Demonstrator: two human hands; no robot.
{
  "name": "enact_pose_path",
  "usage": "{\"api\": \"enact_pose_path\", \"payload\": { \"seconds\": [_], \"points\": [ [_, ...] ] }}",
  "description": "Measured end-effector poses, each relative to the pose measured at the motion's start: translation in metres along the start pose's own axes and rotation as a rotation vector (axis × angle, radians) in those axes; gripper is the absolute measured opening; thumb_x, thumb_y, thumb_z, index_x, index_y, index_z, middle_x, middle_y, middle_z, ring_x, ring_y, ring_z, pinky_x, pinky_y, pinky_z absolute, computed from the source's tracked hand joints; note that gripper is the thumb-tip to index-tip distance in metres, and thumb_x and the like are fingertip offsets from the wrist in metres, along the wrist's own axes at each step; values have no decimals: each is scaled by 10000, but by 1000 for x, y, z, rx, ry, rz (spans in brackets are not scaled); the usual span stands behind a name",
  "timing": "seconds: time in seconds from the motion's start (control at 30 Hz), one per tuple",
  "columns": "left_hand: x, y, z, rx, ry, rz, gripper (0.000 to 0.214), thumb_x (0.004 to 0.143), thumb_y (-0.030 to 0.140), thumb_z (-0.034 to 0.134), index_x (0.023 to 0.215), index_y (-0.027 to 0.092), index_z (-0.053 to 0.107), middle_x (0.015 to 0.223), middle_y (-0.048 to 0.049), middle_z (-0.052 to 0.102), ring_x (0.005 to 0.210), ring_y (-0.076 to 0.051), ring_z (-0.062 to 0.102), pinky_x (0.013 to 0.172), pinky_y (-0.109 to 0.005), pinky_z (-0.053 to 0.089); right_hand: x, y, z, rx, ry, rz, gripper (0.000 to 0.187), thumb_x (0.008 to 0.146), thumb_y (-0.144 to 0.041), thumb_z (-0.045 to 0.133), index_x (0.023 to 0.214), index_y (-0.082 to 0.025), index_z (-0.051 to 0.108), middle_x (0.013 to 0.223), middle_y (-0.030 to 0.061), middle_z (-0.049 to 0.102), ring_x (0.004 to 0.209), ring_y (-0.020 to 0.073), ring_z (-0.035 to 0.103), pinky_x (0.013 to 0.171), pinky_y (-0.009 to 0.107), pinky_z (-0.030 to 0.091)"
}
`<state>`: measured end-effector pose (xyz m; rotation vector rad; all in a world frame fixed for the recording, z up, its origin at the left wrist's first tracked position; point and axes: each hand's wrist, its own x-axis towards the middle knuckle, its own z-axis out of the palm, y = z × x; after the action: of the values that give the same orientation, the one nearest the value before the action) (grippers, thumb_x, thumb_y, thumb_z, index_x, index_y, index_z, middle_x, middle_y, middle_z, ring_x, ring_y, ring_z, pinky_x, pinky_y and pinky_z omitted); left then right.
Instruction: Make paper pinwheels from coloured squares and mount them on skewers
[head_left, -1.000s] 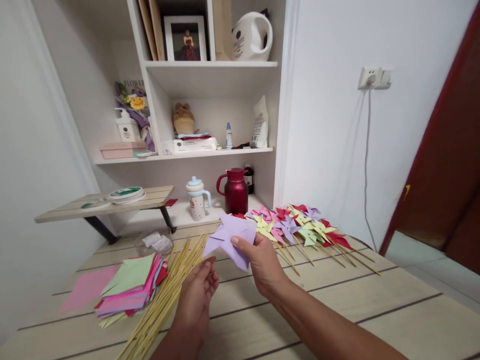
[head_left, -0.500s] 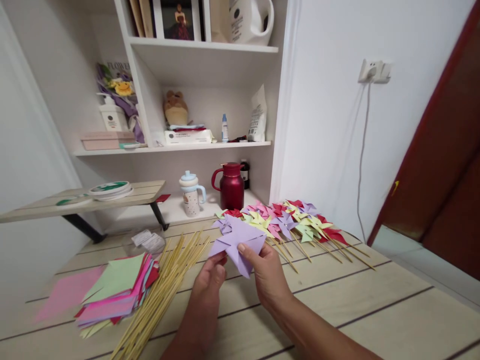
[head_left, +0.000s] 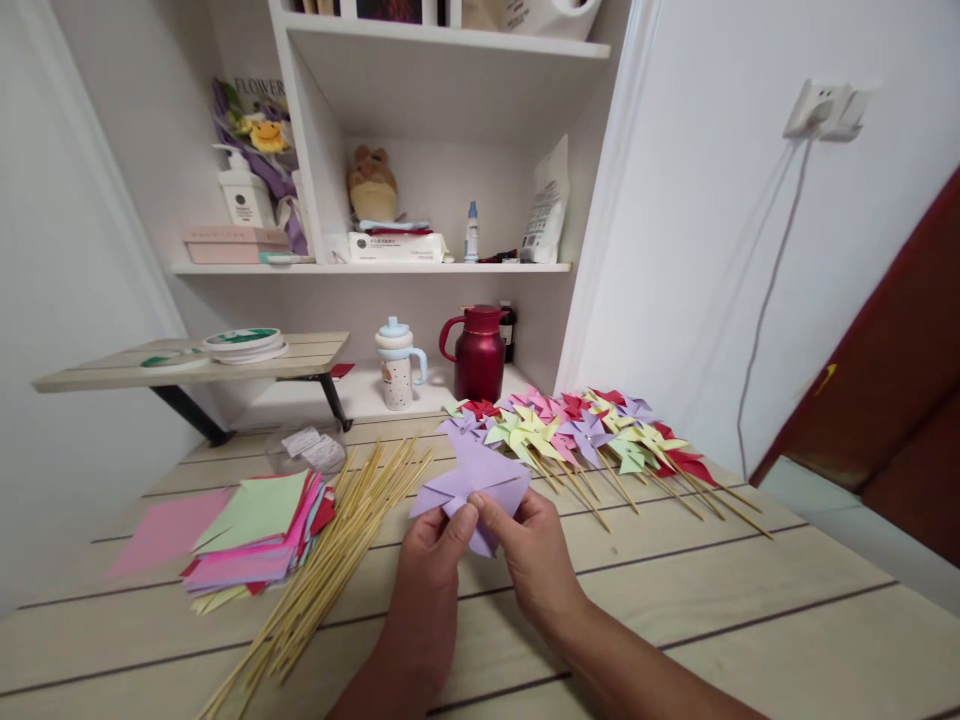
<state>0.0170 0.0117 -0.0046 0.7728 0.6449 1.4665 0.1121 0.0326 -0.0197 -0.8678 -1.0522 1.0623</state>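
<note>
A purple paper pinwheel (head_left: 480, 470) with folded blades is held up over the table between my two hands. My left hand (head_left: 433, 555) pinches its lower left, thumb near the middle. With thumb on the centre and fingers behind, my right hand (head_left: 536, 550) grips it from the right. Whether a pin sits at the centre is hidden by the thumbs. Finished pinwheels on sticks (head_left: 577, 430) in several colours lie in a pile behind and to the right. A bundle of thin wooden sticks (head_left: 330, 570) lies left of my left hand, beside a stack of coloured paper squares (head_left: 255, 510).
On the left stand a small raised shelf (head_left: 315, 350) with white rolls and a clear container (head_left: 307, 450) with white packets. A red thermos (head_left: 480, 355) and a lidded cup (head_left: 397, 365) stand at the back. A power cord (head_left: 765, 300) hangs down the right wall.
My left thumb has moved onto the pinwheel's middle, beside my right thumb. The view has tilted down and turned slightly left.
</note>
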Motion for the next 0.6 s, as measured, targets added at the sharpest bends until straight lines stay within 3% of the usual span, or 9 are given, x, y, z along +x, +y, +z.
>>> {"api": "enact_pose_path", "payload": {
  "seconds": [0.27, 0.6],
  "points": [
    [0, 0, -4, 27, 32, 12, 282, 805, 301, 710, 1043, 153, 735, 1071, -102, 747, 1073, -245, 646, 993, -366, 442, 1, 1, 1, 49, 2, 7, 263, 736, -364, 785, 913, -174, 741, 898, 54, 776, 804, 214, 680, 738, 310, 526],
    [5, 2, -12, 43, 39, 49, 361, 743, 261, 765, 1090, 169, 728, 1100, -91, 747, 1024, -243, 673, 947, -361, 474, -1, 2, 2, 58, -8, 13, 283, 727, -376, 788, 913, -168, 745, 900, 64, 772, 800, 223, 673, 752, 329, 527]
  ]
}}
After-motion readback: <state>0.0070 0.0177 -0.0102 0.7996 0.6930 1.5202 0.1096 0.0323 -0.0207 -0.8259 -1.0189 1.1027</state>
